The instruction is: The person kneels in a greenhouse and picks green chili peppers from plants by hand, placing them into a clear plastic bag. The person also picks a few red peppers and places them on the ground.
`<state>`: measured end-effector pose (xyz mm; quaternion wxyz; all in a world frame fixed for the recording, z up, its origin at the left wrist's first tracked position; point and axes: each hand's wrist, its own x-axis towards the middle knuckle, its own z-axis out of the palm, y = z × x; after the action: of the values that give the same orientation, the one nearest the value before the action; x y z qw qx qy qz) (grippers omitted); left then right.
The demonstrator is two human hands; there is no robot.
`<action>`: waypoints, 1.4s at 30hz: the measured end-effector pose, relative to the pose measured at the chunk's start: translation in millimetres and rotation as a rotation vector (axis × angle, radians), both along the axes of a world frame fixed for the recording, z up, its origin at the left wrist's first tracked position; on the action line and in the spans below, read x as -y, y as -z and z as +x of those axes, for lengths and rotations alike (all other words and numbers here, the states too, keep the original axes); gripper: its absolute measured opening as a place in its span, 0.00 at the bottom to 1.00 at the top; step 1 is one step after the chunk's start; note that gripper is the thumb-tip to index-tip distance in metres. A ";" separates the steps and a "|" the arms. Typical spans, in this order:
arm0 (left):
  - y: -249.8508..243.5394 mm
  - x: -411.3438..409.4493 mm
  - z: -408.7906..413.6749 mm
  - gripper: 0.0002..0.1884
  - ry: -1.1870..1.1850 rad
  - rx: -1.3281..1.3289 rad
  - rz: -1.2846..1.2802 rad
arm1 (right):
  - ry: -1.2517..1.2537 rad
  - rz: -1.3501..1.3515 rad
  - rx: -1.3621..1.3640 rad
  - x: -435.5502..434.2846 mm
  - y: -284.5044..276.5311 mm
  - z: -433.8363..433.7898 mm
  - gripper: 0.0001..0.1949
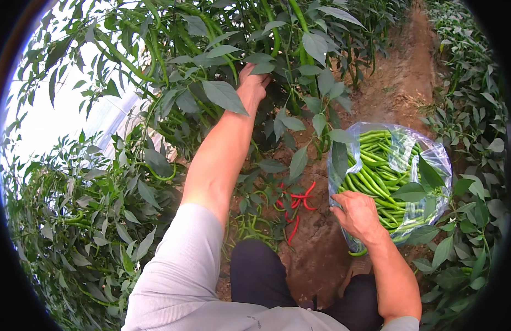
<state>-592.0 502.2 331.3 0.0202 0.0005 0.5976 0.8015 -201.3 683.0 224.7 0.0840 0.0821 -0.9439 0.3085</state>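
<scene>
My left hand (253, 85) reaches up into a chili pepper plant, its fingers partly hidden by leaves (224, 96); whether it grips anything cannot be seen. Long green peppers (273, 35) hang around it. At the right, my right hand (356, 213) rests at the near left rim of a clear plastic bag (443, 165), its fingers bent over the edge. Many picked green chili peppers (373, 178) fill the bag. Whether the fingers pinch the plastic is unclear.
Red chili peppers (296, 200) lie on the bare soil (321, 244) between the plants, beside a heap of thin green peppers (253, 227). Dense pepper plants (85, 223) stand on the left, and more foliage (458, 256) borders the right. A dirt path (412, 62) runs ahead.
</scene>
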 end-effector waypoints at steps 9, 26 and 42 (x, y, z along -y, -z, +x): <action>15.7 42.5 3.4 0.13 0.010 -0.164 0.019 | -0.028 0.004 0.075 -1.4 -1.4 -1.1 0.15; -8.7 73.0 21.4 0.11 0.103 -0.121 0.133 | -0.054 -0.007 0.097 2.0 -2.0 4.6 0.16; -21.2 54.4 27.0 0.09 -0.111 -0.318 0.043 | -0.054 -0.003 0.107 6.2 -1.4 -7.5 0.15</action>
<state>-565.0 447.7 352.4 -0.1190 0.0948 0.5750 0.8039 -208.8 676.7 226.2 0.0251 0.0909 -0.9441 0.3160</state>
